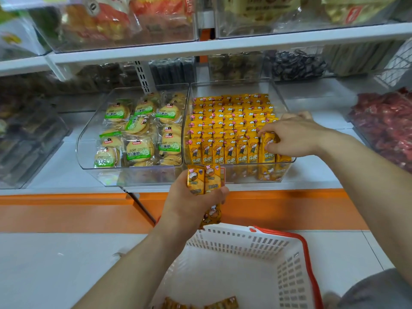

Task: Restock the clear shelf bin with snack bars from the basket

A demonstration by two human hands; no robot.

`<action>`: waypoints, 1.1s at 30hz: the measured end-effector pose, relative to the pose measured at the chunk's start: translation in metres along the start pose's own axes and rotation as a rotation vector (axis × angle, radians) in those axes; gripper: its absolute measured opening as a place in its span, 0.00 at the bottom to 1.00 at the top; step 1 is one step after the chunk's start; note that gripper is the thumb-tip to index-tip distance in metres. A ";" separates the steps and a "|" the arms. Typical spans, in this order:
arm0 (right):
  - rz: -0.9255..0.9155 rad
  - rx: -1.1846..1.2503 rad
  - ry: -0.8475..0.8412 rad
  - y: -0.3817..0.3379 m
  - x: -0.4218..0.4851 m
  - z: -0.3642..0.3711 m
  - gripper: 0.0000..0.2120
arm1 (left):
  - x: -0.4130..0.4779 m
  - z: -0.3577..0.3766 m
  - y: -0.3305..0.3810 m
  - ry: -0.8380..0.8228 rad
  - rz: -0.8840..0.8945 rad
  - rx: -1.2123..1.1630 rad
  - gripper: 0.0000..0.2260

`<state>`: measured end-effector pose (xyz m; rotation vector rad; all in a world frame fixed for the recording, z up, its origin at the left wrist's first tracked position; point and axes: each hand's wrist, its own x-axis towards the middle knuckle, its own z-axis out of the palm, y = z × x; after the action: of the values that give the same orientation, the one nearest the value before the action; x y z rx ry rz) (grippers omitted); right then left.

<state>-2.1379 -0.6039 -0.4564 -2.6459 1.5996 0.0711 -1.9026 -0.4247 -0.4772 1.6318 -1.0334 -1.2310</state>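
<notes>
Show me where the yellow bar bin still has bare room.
Bare strip at the back of the clear bin, behind the last row of snack bars. Front rows are packed; the right hand crowds the front right corner.

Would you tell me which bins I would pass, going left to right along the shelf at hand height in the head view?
In order: dark snack bin → biscuit bin → snack bar bin → red sweets bin.

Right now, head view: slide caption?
Right hand places snack bar in clear bin; left hand holds more bars above basket.
</notes>
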 end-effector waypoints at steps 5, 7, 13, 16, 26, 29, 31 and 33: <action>0.002 -0.003 -0.013 -0.001 -0.001 -0.001 0.23 | -0.001 -0.001 0.000 0.010 -0.002 -0.012 0.16; 0.010 -0.008 -0.038 -0.004 0.000 -0.002 0.25 | -0.001 -0.002 0.000 0.020 -0.004 -0.010 0.16; 0.011 -0.040 -0.091 -0.009 0.004 -0.003 0.21 | -0.001 -0.003 0.000 0.042 -0.001 -0.007 0.15; 0.044 0.018 -0.138 -0.009 0.003 -0.007 0.20 | -0.001 -0.004 0.000 0.044 0.006 0.002 0.14; 0.006 -0.064 -0.155 -0.009 -0.006 -0.004 0.25 | 0.000 -0.003 0.000 0.037 -0.005 0.002 0.13; 0.003 -0.083 -0.158 -0.011 -0.009 -0.004 0.26 | -0.001 -0.003 0.000 0.028 -0.006 -0.005 0.14; -0.004 -0.107 -0.152 -0.011 -0.009 -0.003 0.27 | -0.002 -0.002 0.000 0.026 0.001 0.000 0.14; -0.007 -0.091 -0.148 -0.011 -0.011 -0.001 0.29 | -0.002 -0.002 0.000 0.028 0.002 0.011 0.14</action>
<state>-2.1336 -0.5890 -0.4540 -2.6413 1.5755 0.3399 -1.9008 -0.4226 -0.4764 1.6517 -1.0256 -1.2003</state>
